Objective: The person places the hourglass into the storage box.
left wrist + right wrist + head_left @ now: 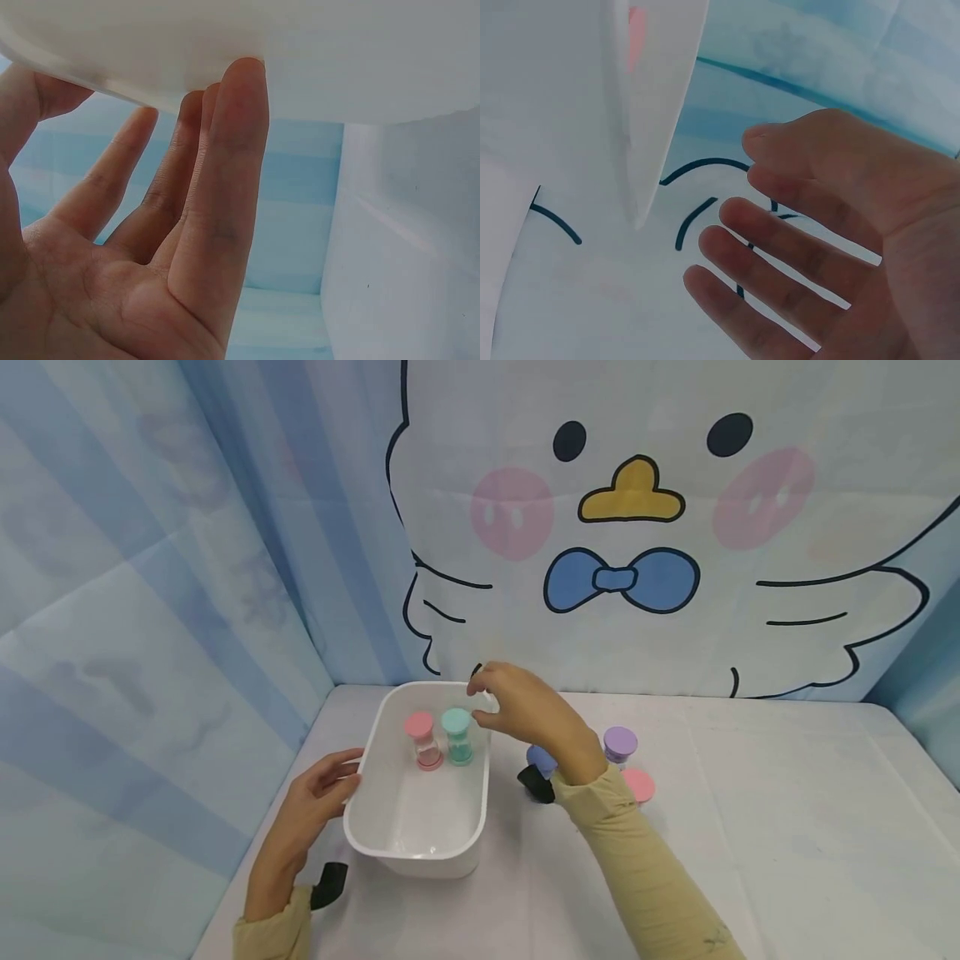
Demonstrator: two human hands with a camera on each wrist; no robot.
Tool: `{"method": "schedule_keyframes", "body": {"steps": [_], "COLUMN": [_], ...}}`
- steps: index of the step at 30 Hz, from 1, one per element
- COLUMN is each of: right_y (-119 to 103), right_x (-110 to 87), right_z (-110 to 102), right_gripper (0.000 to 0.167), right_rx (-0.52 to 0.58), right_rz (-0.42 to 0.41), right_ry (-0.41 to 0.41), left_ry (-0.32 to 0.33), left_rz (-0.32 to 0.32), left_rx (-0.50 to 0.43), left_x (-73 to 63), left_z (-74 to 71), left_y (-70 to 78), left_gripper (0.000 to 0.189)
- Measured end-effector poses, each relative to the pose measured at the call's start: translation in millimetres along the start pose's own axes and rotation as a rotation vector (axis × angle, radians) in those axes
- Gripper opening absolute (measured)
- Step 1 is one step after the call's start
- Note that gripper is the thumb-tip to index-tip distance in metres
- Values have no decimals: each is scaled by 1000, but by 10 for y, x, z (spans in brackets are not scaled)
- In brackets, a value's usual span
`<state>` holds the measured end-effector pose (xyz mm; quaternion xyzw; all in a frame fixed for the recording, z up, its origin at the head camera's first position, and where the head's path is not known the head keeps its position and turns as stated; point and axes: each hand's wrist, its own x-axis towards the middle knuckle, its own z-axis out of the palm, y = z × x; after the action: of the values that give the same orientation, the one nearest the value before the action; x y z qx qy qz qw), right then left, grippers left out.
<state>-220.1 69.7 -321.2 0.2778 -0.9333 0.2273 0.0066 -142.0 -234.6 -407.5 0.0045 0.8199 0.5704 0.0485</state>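
In the head view a white plastic bin [417, 856] stands at the left of the table. A pink sand timer [425, 742] and a teal sand timer [458, 737] stand side by side within it. At its left wall is my left hand [309, 806]; in the left wrist view, extended fingers [225, 172] touch the outer side. Over the far right rim hovers my right hand [525, 706], near the teal timer. In the right wrist view its loosely bent fingers [780, 277] hold nothing, beside the bin wall [660, 112].
Right of the bin, partly behind my right wrist, are a blue-capped timer [542, 762], a purple-capped timer [621, 742] and a pink-capped timer [638, 784]. A cartoon-printed curtain [630, 643] closes off the table's back; a blue-striped curtain [150, 610] hangs at the left.
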Motion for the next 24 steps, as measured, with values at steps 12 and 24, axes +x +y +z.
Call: {"method": "schedule_keyframes", "body": {"steps": [12,24], "right_y": [159,305], "right_x": [-269,-471], "right_z": [27,81], "right_gripper": [32,33], "right_rx": [38,21], "right_rz": [44,79], "right_ry": [46,47], "left_ry": [5,8], "left_rz": [-5,-12], "left_rx": [31,21], "left_x": [12,1], "left_z": [3,12], "left_y": [-29,7], "left_gripper": [51,50]}}
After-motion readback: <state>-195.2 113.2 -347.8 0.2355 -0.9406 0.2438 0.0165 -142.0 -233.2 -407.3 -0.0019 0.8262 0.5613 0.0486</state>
